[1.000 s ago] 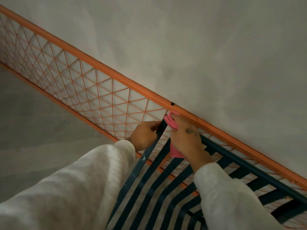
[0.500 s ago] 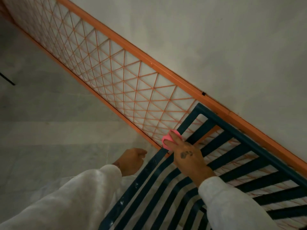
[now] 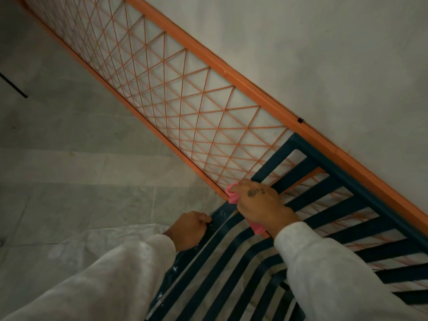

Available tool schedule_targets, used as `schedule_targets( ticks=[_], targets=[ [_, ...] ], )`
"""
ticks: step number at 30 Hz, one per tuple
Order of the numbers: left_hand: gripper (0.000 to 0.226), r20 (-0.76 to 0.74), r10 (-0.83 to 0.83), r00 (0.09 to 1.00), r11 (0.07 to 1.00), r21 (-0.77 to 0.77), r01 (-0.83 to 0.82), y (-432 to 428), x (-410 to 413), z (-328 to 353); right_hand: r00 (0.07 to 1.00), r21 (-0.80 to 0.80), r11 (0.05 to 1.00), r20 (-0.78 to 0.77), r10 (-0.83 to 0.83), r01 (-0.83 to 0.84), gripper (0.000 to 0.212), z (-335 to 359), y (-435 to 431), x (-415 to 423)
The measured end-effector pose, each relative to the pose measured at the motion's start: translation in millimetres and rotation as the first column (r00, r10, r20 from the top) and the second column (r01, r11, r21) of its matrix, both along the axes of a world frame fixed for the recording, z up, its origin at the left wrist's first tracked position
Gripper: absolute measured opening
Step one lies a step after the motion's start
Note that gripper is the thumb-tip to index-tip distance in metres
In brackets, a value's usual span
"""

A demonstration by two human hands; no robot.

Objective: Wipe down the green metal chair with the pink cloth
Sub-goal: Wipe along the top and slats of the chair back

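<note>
Slats of the green metal chair [image 3: 275, 158] run dark and close-set up to its far corner, which sits against the orange lattice frame [image 3: 208, 59] along the pale wall [image 3: 324, 54]. The pink cloth [image 3: 232, 196] is on the chair's left edge bar, a little below that corner. It is bunched up in the right hand [image 3: 261, 205], whose grip is closed tight around it; one end pokes out past the fingertips and another trails under the wrist. The left hand [image 3: 188, 230] is lower on the same edge bar, just beside the right but apart from it, its grip curled round the bar where white flecks mark the paint. Left of that edge the grey floor [image 3: 69, 170] lies open as far as a thin black rod [image 3: 14, 85]. On the right, the chair's top rail runs hard along the orange frame; whether they touch I cannot tell. White sleeves [image 3: 324, 274] cover the near slats
</note>
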State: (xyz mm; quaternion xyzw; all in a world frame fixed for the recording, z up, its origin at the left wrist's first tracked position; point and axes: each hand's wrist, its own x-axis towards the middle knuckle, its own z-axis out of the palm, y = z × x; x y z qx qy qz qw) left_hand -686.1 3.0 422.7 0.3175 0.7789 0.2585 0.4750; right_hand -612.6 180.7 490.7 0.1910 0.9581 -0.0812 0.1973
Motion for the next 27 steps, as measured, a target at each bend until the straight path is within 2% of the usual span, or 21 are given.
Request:
schedule_targets(
  ticks=[2, 5, 7, 11, 13, 16, 19, 24, 27],
  targets=[
    [0.042, 0.001, 0.002, 1.0, 1.0, 0.0, -0.002, -1, 0, -3, 0.994, 0.017, 0.995, -0.037, 0.103, -0.102, 0.064, 0, 11, 19],
    [0.04, 0.003, 0.002, 1.0, 1.0, 0.016, -0.002, 0, 1, -2, 0.951, 0.189, 0.939, -0.059, 0.303, -0.288, 0.084, -1, 31, 54],
    [0.038, -0.005, 0.018, 1.0, 0.999, 0.031, -0.018, 1, 1, 0, 0.936, 0.279, 0.911, -0.089, 0.339, -0.303, 0.09, 1, 41, 65],
    [0.037, 0.003, 0.063, 0.998, 0.998, 0.025, -0.063, 1, -1, -2, 0.958, 0.363, 0.923, -0.195, 0.209, -0.128, 0.092, -14, 23, 59],
    [0.038, 0.007, 0.054, 0.999, 0.998, 0.024, -0.054, 0, 1, -3, 0.972, 0.322, 0.944, -0.189, 0.137, -0.071, 0.095, -34, 7, 64],
    [0.04, -0.001, 0.055, 0.998, 0.998, 0.034, -0.055, -1, 2, -4, 0.969, 0.274, 0.949, -0.142, 0.202, -0.158, 0.096, -44, 1, 72],
    [0.04, -0.019, 0.064, 0.998, 0.997, 0.044, -0.063, -1, 5, -4, 0.952, 0.339, 0.911, -0.107, 0.286, -0.235, 0.088, -22, 22, 65],
    [0.044, -0.007, 0.077, 0.997, 0.995, 0.06, -0.077, -4, 8, -6, 0.989, 0.345, 0.937, -0.121, 0.091, -0.044, 0.094, -9, 13, 47],
    [0.046, 0.01, 0.073, 0.997, 0.996, 0.054, -0.074, -4, 9, -6, 0.986, 0.219, 0.971, -0.117, 0.122, -0.094, 0.095, -24, -10, 54]
  ],
)
